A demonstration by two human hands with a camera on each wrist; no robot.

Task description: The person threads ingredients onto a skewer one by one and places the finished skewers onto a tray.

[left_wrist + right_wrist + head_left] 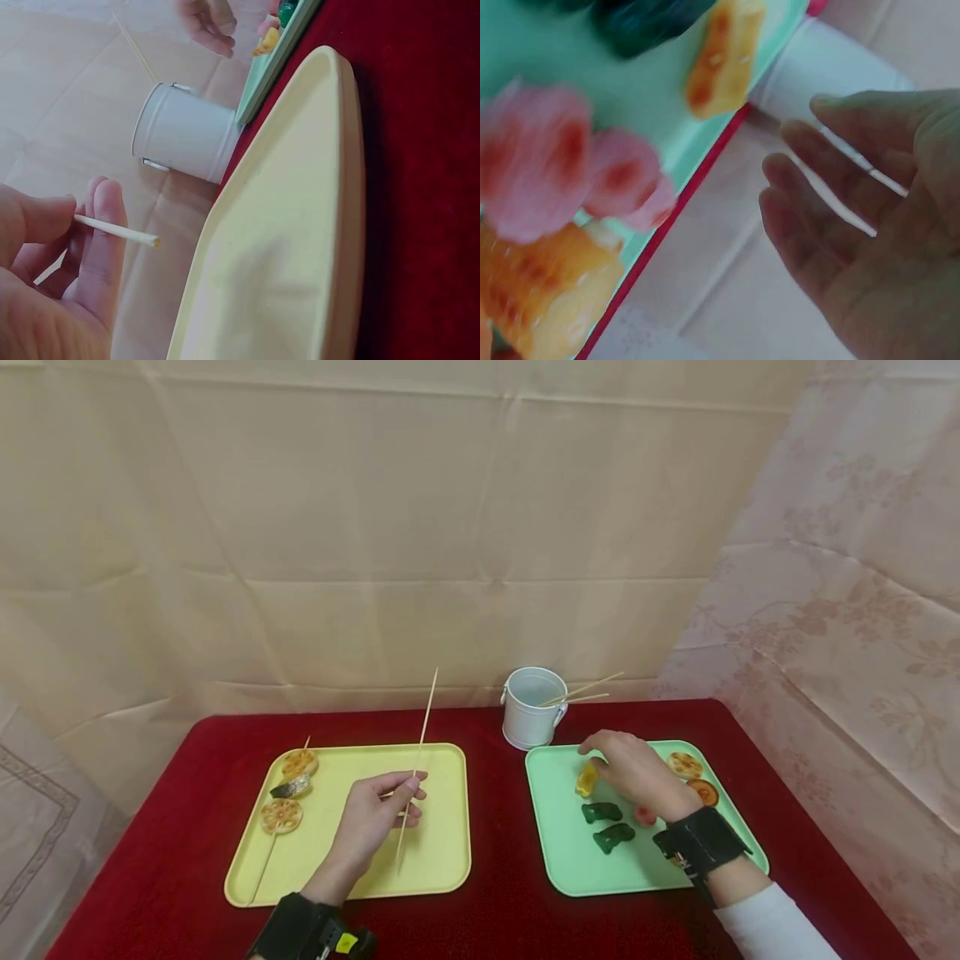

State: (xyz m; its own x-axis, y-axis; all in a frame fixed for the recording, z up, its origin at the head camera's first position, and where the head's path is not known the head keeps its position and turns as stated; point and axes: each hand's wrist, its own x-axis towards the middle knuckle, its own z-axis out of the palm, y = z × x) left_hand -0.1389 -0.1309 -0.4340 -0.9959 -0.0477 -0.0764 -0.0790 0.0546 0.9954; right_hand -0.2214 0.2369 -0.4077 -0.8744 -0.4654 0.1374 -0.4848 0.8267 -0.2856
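Observation:
My left hand pinches a thin wooden skewer between thumb and fingers, upright with a slight tilt, above the yellow tray. In the left wrist view, the blunt end of the skewer points toward the camera. Over the green tray, my right hand hovers with loosely bent fingers, near a yellow food piece. The right wrist view shows nothing between the fingers of the right hand. Two dark green pieces and a pink piece lie close by.
On the yellow tray's left lies a loaded skewer with two lotus root slices and a dark silvery piece. A white bucket holding skewers stands behind the trays. A lotus slice and an orange round lie at the green tray's right.

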